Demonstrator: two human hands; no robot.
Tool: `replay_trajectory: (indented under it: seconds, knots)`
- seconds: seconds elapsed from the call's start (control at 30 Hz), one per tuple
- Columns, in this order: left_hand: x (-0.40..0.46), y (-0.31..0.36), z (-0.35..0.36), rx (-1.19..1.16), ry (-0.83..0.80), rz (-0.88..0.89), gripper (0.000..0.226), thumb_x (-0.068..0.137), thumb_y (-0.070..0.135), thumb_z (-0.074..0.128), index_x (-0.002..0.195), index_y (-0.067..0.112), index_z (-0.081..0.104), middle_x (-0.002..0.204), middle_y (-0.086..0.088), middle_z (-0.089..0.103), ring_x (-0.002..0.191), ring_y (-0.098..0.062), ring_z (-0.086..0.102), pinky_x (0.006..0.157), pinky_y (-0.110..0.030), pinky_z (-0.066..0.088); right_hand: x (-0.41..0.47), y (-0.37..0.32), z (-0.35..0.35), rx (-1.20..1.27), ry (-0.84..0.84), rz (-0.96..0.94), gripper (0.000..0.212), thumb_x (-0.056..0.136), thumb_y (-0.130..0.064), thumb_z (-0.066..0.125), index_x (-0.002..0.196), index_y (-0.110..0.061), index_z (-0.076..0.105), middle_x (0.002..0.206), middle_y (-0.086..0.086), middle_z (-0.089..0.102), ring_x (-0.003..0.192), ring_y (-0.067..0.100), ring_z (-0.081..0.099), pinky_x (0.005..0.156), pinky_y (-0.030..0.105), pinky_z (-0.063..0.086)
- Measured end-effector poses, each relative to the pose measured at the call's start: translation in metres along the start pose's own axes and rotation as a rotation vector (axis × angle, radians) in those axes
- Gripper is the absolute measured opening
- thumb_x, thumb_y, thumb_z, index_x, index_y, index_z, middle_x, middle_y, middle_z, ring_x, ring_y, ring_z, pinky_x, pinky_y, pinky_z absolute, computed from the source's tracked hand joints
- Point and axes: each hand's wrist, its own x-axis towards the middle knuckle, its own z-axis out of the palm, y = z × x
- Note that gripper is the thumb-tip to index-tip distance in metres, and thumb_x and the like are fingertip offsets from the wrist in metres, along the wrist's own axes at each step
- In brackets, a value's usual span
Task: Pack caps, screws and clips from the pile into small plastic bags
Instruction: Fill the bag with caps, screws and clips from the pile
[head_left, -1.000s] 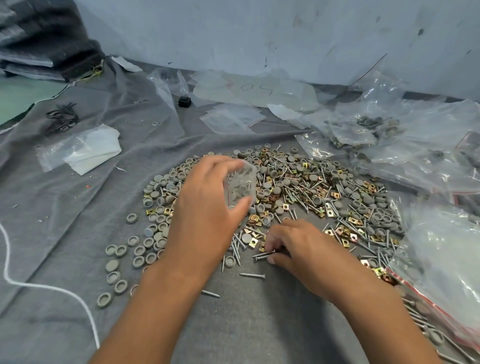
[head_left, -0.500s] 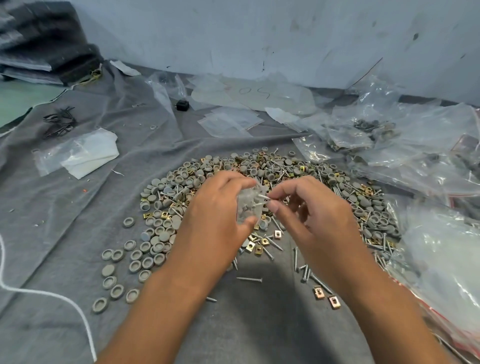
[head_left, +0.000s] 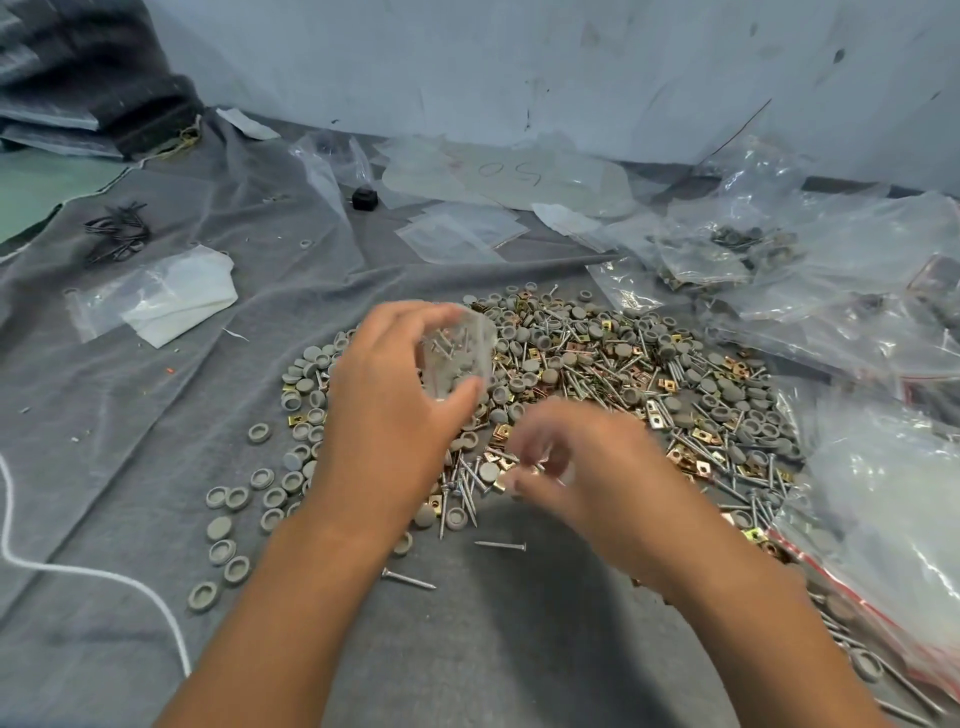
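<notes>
Head view: left hand (head_left: 387, 415) raised above the near-left part of the pile (head_left: 597, 384), fingers and thumb curled round a small clear plastic bag (head_left: 457, 353) with screws and grey caps visible inside. Right hand (head_left: 587, 467) low over the near edge of the pile, blurred; fingers bent and drawn close together at the tips, right beside a brass clip (head_left: 500, 484), though cannot tell whether anything is pinched. Pile of grey caps, silver screws and brass clips spread on a grey cloth (head_left: 130, 467), roughly in its middle, with loose caps (head_left: 228, 496) strung out towards the near-left and a single screw (head_left: 500, 545) lying apart just before the pile. Filled and empty clear bags (head_left: 831, 270) heaped along the cloth's right side, flat empty bags (head_left: 462, 234) towards the far edge, a white cord (head_left: 104, 574) near the left edge.
</notes>
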Motion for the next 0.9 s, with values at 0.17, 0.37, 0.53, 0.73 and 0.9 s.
replay_trajectory:
  seconds: [0.17, 0.37, 0.53, 0.73, 0.9]
  knots:
    - [0.002, -0.002, -0.003, 0.008, 0.024, -0.016, 0.051, 0.075, 0.017, 0.086, 0.123, 0.021, 0.067, 0.113, 0.014, 0.056, 0.082, 0.001, 0.050, 0.083, 0.002, 0.032, -0.007, -0.005, 0.020, -0.257, -0.316, 0.032, 0.015, 0.089, -0.045, 0.071, 0.086, -0.039, 0.057, 0.099, -0.016, 0.058, 0.095, 0.010, 0.059, 0.082, 0.033, 0.050]
    - [0.000, -0.002, 0.001, -0.012, 0.006, 0.004, 0.052, 0.074, 0.015, 0.085, 0.123, 0.021, 0.068, 0.115, 0.010, 0.059, 0.085, 0.002, 0.046, 0.086, 0.002, 0.030, -0.005, -0.012, 0.032, -0.110, -0.035, 0.061, 0.015, 0.100, -0.041, 0.055, 0.092, -0.030, 0.049, 0.092, -0.013, 0.057, 0.089, 0.013, 0.053, 0.075, 0.037, 0.046]
    - [0.001, -0.003, 0.000, -0.005, 0.007, 0.002, 0.052, 0.075, 0.017, 0.084, 0.123, 0.022, 0.067, 0.116, 0.011, 0.060, 0.089, 0.003, 0.046, 0.088, 0.000, 0.031, -0.008, -0.028, 0.053, -0.199, 0.076, 0.043, 0.014, 0.095, -0.034, 0.064, 0.095, -0.030, 0.050, 0.091, -0.011, 0.060, 0.088, 0.017, 0.054, 0.065, 0.032, 0.034]
    - [0.000, -0.003, 0.000, -0.007, -0.010, -0.008, 0.052, 0.076, 0.018, 0.084, 0.125, 0.021, 0.067, 0.118, 0.010, 0.060, 0.090, 0.001, 0.047, 0.089, 0.000, 0.031, -0.010, -0.034, 0.055, -0.276, 0.121, 0.128, 0.015, 0.092, -0.028, 0.059, 0.104, -0.029, 0.050, 0.082, -0.009, 0.061, 0.078, 0.019, 0.056, 0.060, 0.031, 0.030]
    - [0.000, -0.002, -0.001, 0.003, -0.014, -0.009, 0.053, 0.077, 0.020, 0.084, 0.127, 0.022, 0.066, 0.119, 0.012, 0.060, 0.092, 0.003, 0.047, 0.092, -0.004, 0.033, -0.010, -0.028, 0.053, -0.235, 0.092, 0.176, 0.025, 0.089, -0.032, 0.059, 0.114, -0.034, 0.054, 0.093, -0.009, 0.068, 0.092, 0.019, 0.063, 0.067, 0.031, 0.037]
